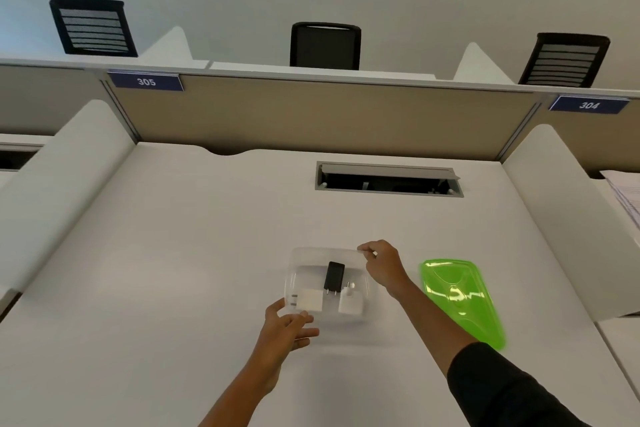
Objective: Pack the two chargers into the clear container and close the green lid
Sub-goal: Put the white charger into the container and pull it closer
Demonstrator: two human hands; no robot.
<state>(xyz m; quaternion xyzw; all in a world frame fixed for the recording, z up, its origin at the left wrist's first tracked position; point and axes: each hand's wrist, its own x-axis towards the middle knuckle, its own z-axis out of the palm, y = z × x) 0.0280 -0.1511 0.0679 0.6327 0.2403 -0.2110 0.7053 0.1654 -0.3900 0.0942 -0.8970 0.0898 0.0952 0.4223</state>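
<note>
My left hand (284, 326) is at the near left corner of the clear container (301, 255). Its fingers (304, 332) are spread and loosely curled around this corner; they seem to touch the wall, but I cannot tell if they really grip it.

Inside the container, from the left, I see a white charger (309, 300) lying flat near my left hand, then a black charger (334, 276) in the middle with its pins toward me, and then one more white piece (350, 302) just beside the black one. It looks like an adapter or a plug, but I cannot tell exactly what it is. So I judge that the packing part is done: the chargers are already inside and nothing of this kind lies loose on the tabletop (173, 270).

My right hand (381, 269) is at the far right edge of the container, and its thumb and first finger are pressed together on the thin rim, pinching it.

Further right, the green lid (460, 302) lies flat on the tabletop, near the container but apart from it, partly behind my right forearm. What is left, in my judgement, is to take this lid, put it over the container and press it closed.
</note>
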